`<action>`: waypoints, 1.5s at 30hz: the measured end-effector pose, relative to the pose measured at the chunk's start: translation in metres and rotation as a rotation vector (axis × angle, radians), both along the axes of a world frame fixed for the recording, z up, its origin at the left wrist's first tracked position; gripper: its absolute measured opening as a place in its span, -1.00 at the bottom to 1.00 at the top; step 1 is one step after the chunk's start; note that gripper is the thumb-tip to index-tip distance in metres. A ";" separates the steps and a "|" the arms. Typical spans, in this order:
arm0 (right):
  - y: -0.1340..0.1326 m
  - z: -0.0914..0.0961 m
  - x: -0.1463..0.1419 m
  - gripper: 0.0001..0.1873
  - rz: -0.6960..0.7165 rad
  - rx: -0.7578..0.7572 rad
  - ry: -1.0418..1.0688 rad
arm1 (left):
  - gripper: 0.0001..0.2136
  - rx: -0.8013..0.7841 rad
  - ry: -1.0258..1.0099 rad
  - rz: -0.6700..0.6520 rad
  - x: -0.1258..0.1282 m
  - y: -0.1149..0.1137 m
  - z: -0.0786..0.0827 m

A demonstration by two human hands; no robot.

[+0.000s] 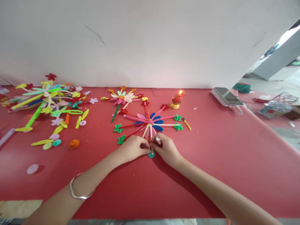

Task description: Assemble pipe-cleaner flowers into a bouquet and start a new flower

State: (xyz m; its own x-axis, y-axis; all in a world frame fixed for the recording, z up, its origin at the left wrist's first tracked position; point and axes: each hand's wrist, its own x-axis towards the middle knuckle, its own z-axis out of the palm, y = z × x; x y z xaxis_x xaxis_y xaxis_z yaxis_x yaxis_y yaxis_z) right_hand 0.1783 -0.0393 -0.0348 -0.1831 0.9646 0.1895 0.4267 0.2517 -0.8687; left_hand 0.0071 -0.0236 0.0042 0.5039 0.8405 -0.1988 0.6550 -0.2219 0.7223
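In the middle of the red table lies a pipe-cleaner flower with pink and blue petals. Several long stems spread from its centre, some tipped with small green or red flowers. A small teal pipe-cleaner coil sits at the near end of a pale stem. My left hand is closed, thumb and finger pinching at the coil's left edge. From the other side, my right hand is closed in a pinch on the pale stem, just above the coil. The fingertips partly hide this joint.
A lit red candle on a gold holder burns behind the flower, near a short yellow stick. A phone lies back right. Leftward are a smaller flower, a colourful pipe-cleaner pile, and an orange coil.
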 end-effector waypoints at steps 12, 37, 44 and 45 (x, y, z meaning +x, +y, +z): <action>0.000 0.003 0.001 -0.87 0.139 0.115 -0.011 | -0.90 0.046 -0.027 -0.102 -0.004 0.004 -0.002; 0.009 0.003 0.007 -0.69 0.022 -0.159 0.322 | -0.63 0.593 0.371 -0.373 -0.013 0.003 0.009; 0.015 0.010 0.011 -0.68 -0.015 -0.255 0.547 | -0.63 0.661 0.459 -0.459 -0.010 0.003 0.009; 0.016 0.010 0.012 -0.69 -0.016 -0.256 0.559 | -0.64 0.672 0.466 -0.467 -0.009 0.003 0.009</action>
State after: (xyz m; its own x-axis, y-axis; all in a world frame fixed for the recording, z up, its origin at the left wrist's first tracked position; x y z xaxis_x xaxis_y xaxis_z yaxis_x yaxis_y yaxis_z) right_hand 0.1898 -0.0233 -0.0250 -0.1075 0.9941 0.0149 -0.1087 0.0031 -0.9941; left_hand -0.0024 -0.0206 0.0132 0.8108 0.5853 -0.0121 0.5853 -0.8101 0.0347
